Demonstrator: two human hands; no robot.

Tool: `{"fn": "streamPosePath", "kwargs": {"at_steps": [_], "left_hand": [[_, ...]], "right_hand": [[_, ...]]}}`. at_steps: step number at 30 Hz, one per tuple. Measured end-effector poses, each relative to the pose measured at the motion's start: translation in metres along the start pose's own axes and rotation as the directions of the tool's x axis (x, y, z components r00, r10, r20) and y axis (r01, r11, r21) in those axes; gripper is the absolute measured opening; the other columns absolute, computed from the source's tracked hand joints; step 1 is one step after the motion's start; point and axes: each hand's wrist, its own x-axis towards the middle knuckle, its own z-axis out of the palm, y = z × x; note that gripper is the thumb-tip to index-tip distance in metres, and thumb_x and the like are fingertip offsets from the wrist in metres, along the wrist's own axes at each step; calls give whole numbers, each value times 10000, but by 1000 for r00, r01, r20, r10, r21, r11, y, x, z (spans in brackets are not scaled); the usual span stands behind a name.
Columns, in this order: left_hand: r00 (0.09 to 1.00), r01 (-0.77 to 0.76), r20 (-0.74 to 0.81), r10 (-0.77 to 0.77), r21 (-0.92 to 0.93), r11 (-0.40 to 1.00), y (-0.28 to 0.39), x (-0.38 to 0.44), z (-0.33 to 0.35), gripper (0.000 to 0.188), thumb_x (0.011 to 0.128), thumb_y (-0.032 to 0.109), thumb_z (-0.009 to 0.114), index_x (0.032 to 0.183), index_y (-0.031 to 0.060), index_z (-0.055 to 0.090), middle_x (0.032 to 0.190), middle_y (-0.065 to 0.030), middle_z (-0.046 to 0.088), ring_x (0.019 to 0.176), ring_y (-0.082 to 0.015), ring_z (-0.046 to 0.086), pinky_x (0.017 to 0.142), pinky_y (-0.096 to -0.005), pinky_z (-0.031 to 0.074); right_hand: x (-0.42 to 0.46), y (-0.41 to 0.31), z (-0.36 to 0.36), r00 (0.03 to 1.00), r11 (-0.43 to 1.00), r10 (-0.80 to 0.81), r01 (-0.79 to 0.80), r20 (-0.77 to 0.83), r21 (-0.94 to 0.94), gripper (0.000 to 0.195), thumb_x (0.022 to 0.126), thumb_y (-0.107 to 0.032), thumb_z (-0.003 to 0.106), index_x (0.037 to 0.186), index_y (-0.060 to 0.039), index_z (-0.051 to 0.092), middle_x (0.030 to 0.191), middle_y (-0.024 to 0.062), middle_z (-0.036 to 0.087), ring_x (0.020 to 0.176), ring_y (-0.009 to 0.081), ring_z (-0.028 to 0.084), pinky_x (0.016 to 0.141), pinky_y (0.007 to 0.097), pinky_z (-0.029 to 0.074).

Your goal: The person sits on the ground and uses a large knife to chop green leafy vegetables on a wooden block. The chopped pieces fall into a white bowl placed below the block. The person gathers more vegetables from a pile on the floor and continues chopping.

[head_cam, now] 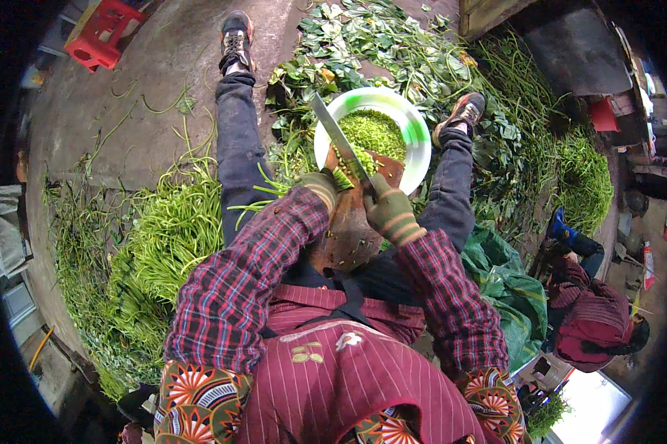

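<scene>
My left hand (318, 187), in a striped knit glove, grips a bundle of green stems (342, 178) whose cut ends face the blade. The long ends stick out to the left over my thigh. My right hand (390, 208), in a matching glove, is closed on the handle of a large knife (339, 133). The blade slants up and left beside the bundle, its tip over the rim of a white-and-green basin (419, 133). A wooden board (347, 233) slopes from my lap into the basin, with chopped stems on it. More chopped green pieces (375, 130) lie in the basin.
Piled green stems (172, 238) lie left of my leg. Loose leaves (355, 39) and vines spread beyond the basin. A red plastic stool (103, 36) stands at upper left. A green sack (502, 294) lies at right, near another person (591, 322). Another stem heap (583, 177) lies farther right.
</scene>
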Motion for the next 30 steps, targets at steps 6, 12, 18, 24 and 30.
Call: {"fn": "streamPosePath", "kwargs": {"at_steps": [6, 12, 18, 24, 30], "left_hand": [[1000, -21, 5, 21, -8, 1000, -1, 5, 17, 230, 727, 187, 463, 783, 71, 654, 771, -129, 616, 712, -273, 590, 571, -399, 456], [998, -17, 61, 17, -8, 1000, -8, -9, 44, 226, 730, 182, 465, 789, 70, 652, 773, -125, 617, 713, -274, 589, 568, -400, 453], [999, -46, 5, 46, -14, 999, -19, -11, 75, 222, 733, 177, 467, 796, 68, 650, 776, -121, 618, 714, -275, 589, 565, -402, 450], [998, -28, 58, 29, -17, 999, -13, -4, 73, 218, 715, 185, 481, 781, 74, 656, 786, -111, 622, 705, -273, 588, 572, -392, 454], [998, 54, -38, -52, 36, 998, -38, -5, 129, 245, 756, 221, 459, 838, 100, 656, 867, -126, 615, 790, -270, 597, 668, -393, 471]], "right_hand": [[-46, 26, -4, 996, 997, -31, 36, 82, -63, 218, 725, -197, 536, 907, -124, 440, 594, 179, 541, 578, 371, 543, 491, 455, 409], [-57, 26, -6, 996, 999, -10, 14, 84, -42, 225, 727, -212, 544, 908, -123, 444, 604, 167, 550, 585, 362, 546, 496, 445, 413], [-38, 21, 8, 990, 998, 12, -3, 138, -64, 230, 723, -189, 540, 908, -116, 425, 595, 184, 540, 601, 380, 543, 516, 452, 418], [-11, 9, 8, 988, 995, 43, -30, 146, -90, 171, 728, -151, 513, 890, -127, 467, 624, 203, 540, 623, 388, 542, 525, 456, 417], [-12, -5, 12, 979, 992, 60, -36, 196, -125, 211, 713, -178, 527, 906, -117, 466, 659, 197, 553, 656, 381, 550, 548, 455, 420]]}}
